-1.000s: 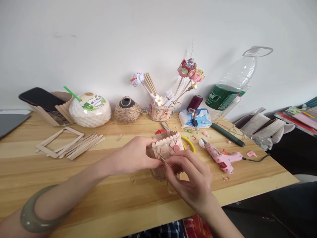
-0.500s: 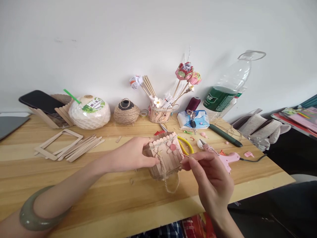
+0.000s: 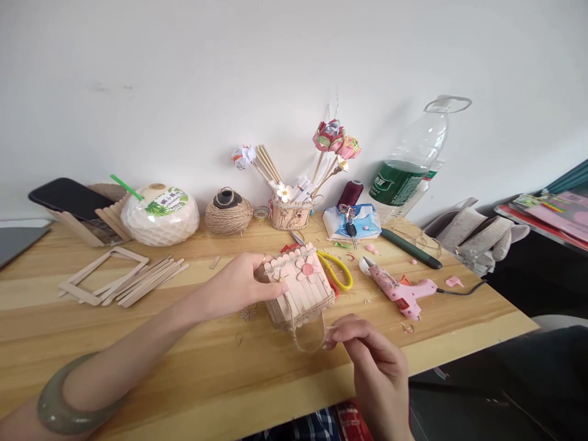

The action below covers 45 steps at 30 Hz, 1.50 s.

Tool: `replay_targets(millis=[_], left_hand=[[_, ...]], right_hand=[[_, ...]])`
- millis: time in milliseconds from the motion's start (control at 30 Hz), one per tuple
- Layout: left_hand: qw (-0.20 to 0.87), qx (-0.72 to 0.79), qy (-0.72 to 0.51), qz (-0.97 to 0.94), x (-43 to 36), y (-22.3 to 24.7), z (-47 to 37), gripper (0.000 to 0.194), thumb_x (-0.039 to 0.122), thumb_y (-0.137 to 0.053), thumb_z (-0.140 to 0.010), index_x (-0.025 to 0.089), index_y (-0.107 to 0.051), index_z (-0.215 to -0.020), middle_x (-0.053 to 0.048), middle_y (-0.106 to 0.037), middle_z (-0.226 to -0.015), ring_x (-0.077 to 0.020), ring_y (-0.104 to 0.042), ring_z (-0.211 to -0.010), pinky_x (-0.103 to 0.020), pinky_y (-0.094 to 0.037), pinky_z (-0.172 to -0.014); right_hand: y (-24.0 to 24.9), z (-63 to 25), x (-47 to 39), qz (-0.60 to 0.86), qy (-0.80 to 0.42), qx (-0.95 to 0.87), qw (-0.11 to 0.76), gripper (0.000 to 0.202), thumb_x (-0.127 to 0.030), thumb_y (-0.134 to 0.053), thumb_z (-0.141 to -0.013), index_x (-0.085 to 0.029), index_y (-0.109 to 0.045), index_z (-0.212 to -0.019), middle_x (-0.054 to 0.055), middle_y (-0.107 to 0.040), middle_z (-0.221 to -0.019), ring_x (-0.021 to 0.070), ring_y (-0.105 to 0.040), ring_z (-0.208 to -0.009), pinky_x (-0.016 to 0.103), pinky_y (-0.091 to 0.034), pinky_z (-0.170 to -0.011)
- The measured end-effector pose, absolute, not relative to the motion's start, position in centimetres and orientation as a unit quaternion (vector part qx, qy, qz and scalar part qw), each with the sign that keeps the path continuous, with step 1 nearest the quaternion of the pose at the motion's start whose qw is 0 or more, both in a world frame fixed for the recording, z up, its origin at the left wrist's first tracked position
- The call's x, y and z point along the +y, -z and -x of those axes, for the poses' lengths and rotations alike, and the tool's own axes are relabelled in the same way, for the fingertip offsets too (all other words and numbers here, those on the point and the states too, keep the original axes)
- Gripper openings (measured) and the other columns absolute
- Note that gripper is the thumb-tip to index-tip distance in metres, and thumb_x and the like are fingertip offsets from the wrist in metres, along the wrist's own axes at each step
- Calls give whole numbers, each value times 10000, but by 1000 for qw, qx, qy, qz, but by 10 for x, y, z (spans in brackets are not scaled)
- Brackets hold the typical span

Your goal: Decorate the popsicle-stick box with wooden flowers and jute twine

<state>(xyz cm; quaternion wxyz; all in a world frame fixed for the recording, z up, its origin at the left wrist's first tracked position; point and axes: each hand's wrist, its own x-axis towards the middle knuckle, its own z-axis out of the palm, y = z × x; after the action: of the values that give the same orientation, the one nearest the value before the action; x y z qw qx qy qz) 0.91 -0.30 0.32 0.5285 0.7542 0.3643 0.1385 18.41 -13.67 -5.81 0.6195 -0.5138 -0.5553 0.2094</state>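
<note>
A small box of wooden craft sticks [image 3: 305,291] is tilted above the table, a pink-centred flower [image 3: 307,269] on its side. My left hand [image 3: 243,278] grips its left end, thumb across the front and fingers behind. From the lower edge hangs a twine loop [image 3: 305,348]. Close to that loop, my right hand [image 3: 372,352] is closed in a pinch on a thin, pale, stick-like piece, mostly hidden by the fingers. Behind the box lie yellow-handled scissors [image 3: 340,272], partly covered by it.
Loose craft sticks [image 3: 149,282] and a stick frame [image 3: 76,288] lie at left. Along the wall stand a white coconut [image 3: 160,223], a twine ball [image 3: 228,217], a flower holder [image 3: 290,213] and a large bottle [image 3: 404,171]. A pink glue gun [image 3: 407,294] rests at right, its cord trailing off the edge.
My right hand has moved down and left, from the box's right side to beside the twine loop. The box, still in my left hand, has tipped, and the view has shifted slightly.
</note>
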Motion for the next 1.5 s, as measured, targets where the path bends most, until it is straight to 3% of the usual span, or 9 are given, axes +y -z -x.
replay_targets(millis=[167, 300, 533, 900, 1200, 1500], left_hand=[[533, 370, -153, -746, -2, 1, -10, 235, 360, -608, -746, 163, -621, -874, -8, -702, -941, -217, -632, -882, -284, -481, -734], [561, 364, -165, -725, -3, 4, -11, 248, 322, -651, -706, 173, -625, -902, 6, -710, -938, -207, -641, -897, -276, -492, -756], [556, 370, -177, -723, -4, 4, -13, 263, 297, -665, -685, 165, -616, -907, -3, -709, -952, -215, -640, -910, -287, -492, -772], [532, 354, -175, -749, -2, 4, -10, 284, 381, -651, -720, 174, -626, -913, -8, -693, -952, -209, -616, -892, -277, -474, -746], [532, 338, -207, -748, 3, 10, -8, 327, 464, -495, -823, 163, -553, -706, 28, -579, -698, -132, -525, -676, -217, -390, -622], [549, 333, -176, -746, 3, 4, -8, 277, 421, -586, -765, 150, -604, -817, 8, -626, -777, -144, -540, -713, -231, -409, -655]], right_hand=[[64, -173, -138, 529, -20, -632, 567, 206, -51, -511, -803, -189, -599, -928, 31, -648, -801, 146, -622, -742, 243, -526, -643], [75, -153, -133, 523, 89, -654, 539, 259, -127, -623, -781, -137, -549, -1029, 81, -630, -861, 174, -612, -815, 274, -546, -691], [75, -151, -127, 520, 109, -667, 522, 208, 4, -512, -811, -145, -556, -950, 51, -616, -770, 123, -611, -713, 204, -519, -626], [64, -184, -122, 493, 180, -719, 455, 265, -9, -524, -810, -152, -580, -1026, 66, -647, -817, 143, -614, -740, 257, -517, -666], [65, -196, -118, 473, 187, -775, 376, 305, -26, -489, -839, -131, -559, -1117, 86, -625, -890, 160, -589, -789, 264, -502, -674], [58, -204, -111, 440, 193, -813, 328, 268, -39, -457, -864, -105, -567, -1100, 84, -591, -877, 168, -555, -771, 285, -495, -670]])
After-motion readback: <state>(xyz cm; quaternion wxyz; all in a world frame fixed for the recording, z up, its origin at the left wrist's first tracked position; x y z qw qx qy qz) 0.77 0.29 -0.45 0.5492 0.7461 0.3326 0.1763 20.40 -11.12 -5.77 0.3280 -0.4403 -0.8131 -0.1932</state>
